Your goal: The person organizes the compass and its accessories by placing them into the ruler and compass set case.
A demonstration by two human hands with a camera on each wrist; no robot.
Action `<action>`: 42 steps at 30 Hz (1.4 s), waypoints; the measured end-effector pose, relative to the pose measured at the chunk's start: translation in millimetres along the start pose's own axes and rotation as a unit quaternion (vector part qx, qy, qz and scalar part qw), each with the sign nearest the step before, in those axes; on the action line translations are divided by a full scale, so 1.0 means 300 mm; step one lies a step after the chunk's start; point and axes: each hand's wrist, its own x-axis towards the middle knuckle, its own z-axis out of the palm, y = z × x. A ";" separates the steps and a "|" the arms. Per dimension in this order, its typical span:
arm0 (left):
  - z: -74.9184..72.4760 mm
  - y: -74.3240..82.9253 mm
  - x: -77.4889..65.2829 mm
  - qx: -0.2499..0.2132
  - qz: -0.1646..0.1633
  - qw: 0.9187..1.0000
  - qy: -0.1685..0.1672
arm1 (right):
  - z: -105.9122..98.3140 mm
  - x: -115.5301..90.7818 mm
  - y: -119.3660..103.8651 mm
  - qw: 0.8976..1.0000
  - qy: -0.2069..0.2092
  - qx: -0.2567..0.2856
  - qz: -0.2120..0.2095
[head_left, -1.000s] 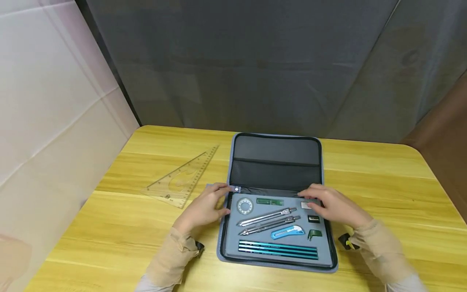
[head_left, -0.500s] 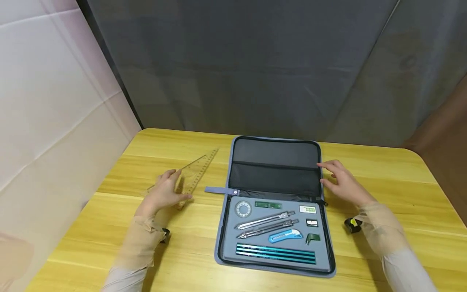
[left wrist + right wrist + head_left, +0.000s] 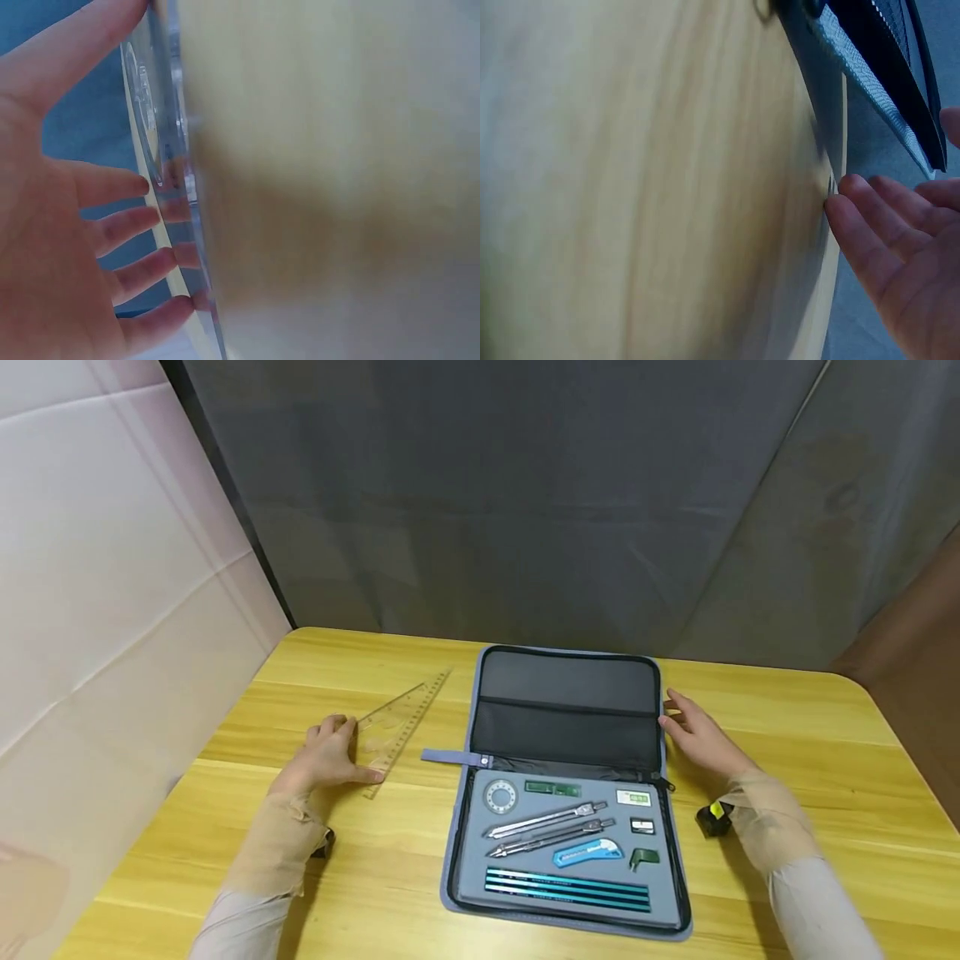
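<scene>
A transparent set square [image 3: 410, 723] lies on the table to the left of the case. My left hand [image 3: 322, 760] is at its lower part, thumb on the right edge and fingers near the left edge. In the left wrist view the fingers [image 3: 124, 229] are spread and fairly straight, their tips touching the clear plastic. A blue-grey zip case [image 3: 566, 681] lies unfolded, its lid towards the back. My right hand [image 3: 701, 739] is beside the lid's right edge, fingers extended. The right wrist view shows those fingers [image 3: 870, 240] low by the tabletop, near the lid's edge.
Inside the case, a grey insert holds two compasses [image 3: 551, 827], a blue utility knife [image 3: 588, 852], several pencils [image 3: 566, 889], a round dial [image 3: 500, 796], an eraser [image 3: 633, 798] and a sharpener [image 3: 642, 826]. A strap [image 3: 450, 757] sticks out left. A dark curtain [image 3: 525, 510] hangs behind.
My left hand has left the case's strap side and moved left onto the set square. My right hand has gone from the case's hinge area to the lid's right edge.
</scene>
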 end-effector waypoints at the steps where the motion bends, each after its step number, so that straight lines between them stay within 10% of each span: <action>1: -0.001 0.001 0.004 0.004 -0.004 1.000 -0.002 | 0.001 0.004 0.000 1.000 0.000 -0.001 0.003; 27: -0.051 -0.002 0.073 0.028 -0.024 0.999 -0.006 | -0.028 0.019 -0.006 0.998 0.022 0.058 -0.013; 42: -0.108 -0.041 0.058 -0.147 0.106 0.983 0.028 | -0.029 -0.001 -0.026 0.996 0.022 0.081 0.010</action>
